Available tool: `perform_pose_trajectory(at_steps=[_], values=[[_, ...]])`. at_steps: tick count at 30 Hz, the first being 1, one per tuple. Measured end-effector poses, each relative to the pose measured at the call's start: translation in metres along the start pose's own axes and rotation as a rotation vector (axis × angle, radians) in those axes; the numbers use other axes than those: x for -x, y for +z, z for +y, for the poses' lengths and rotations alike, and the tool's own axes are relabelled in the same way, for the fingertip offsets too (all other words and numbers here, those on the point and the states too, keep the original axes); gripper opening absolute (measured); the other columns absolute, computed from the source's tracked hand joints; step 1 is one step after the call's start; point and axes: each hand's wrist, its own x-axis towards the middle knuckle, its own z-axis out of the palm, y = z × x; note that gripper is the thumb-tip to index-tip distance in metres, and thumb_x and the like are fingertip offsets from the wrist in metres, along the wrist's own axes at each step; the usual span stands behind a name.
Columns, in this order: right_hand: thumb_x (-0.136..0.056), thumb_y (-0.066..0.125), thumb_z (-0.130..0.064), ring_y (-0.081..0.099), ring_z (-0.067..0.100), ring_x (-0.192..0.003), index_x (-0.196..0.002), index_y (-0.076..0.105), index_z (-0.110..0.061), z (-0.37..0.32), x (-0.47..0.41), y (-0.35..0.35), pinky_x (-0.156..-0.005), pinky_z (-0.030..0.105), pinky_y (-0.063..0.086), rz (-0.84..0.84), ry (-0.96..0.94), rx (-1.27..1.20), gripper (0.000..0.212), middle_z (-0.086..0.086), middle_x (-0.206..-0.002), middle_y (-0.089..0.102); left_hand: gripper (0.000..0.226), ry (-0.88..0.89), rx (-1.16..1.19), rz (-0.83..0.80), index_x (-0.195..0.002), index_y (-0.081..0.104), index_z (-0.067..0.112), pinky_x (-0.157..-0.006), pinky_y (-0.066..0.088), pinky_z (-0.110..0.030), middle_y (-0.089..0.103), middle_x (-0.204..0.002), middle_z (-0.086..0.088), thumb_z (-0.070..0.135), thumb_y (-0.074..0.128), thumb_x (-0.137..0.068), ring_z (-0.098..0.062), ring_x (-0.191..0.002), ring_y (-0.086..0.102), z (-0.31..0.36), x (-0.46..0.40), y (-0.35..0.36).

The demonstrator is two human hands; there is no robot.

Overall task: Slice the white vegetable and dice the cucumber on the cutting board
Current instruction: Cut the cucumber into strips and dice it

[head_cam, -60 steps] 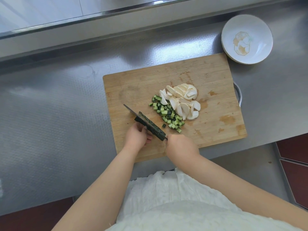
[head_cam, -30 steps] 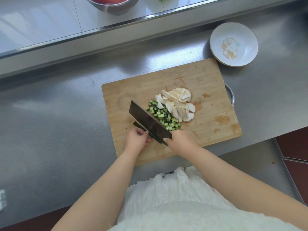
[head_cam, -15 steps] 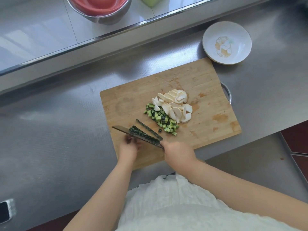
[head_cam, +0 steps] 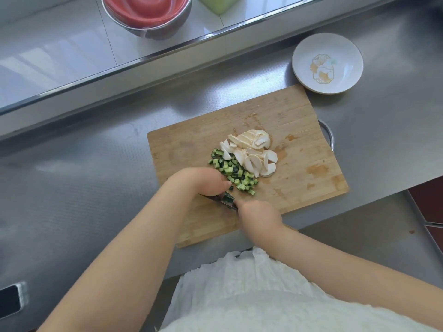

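A wooden cutting board (head_cam: 275,116) lies on the steel counter. On it a pile of white vegetable slices (head_cam: 251,152) touches a heap of diced cucumber (head_cam: 233,172) on its left. My left hand (head_cam: 203,182) is curled, fingers down, just left of the dice, on dark green cucumber strips (head_cam: 227,198) that it mostly hides. My right hand (head_cam: 260,218) grips the knife's handle near the board's front edge. Only a short stretch of the knife's blade (head_cam: 217,198) shows between the hands.
A white dish (head_cam: 327,64) stands off the board's far right corner. On the raised ledge behind are a steel bowl with red inside (head_cam: 146,15) and a green container (head_cam: 219,3). A phone (head_cam: 9,300) lies at the near left. A metal loop (head_cam: 329,135) sticks out under the board's right edge.
My left hand has slid right along the strips, up to the diced heap, and now covers most of the blade. The camera has tilted, so the ledge bowl shows.
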Motion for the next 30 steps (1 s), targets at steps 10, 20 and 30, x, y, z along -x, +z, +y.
perform_pose_trajectory(at_steps=[10,20,30], values=[[-0.094,0.045,-0.017,0.046,0.025,-0.058,-0.118,0.053,-0.022,0.001,0.01,-0.005,-0.041,0.025,0.021,0.165,-0.027,-0.056,0.026,0.002,-0.081,0.063,0.042,-0.095,-0.218,-0.039,-0.117,0.055,0.017,-0.086,0.042,-0.036,0.056,-0.116,-0.007,0.039,0.023,-0.103,-0.023,-0.104,0.054,0.017,-0.023,-0.005],[-0.097,0.04,-0.041,0.053,0.017,-0.063,-0.1,0.061,-0.023,0.033,0.012,-0.017,-0.048,0.027,0.036,0.139,0.244,-0.529,0.027,-0.006,-0.069,0.058,0.006,0.335,0.12,1.423,-0.094,0.059,0.006,-0.086,0.042,-0.034,0.059,-0.097,-0.01,0.007,0.058,-0.088,-0.027,-0.094,0.052,-0.041,-0.001,0.044],[-0.096,0.042,-0.044,0.051,0.01,-0.058,-0.093,0.057,-0.025,0.045,0.013,-0.029,-0.046,0.025,0.03,0.11,0.294,-0.635,0.025,-0.007,-0.062,0.053,0.033,0.218,-0.218,0.732,-0.116,0.056,0.026,-0.093,0.034,-0.033,0.053,-0.116,0.004,0.037,0.064,-0.085,-0.021,-0.111,0.047,-0.062,-0.044,0.084]])
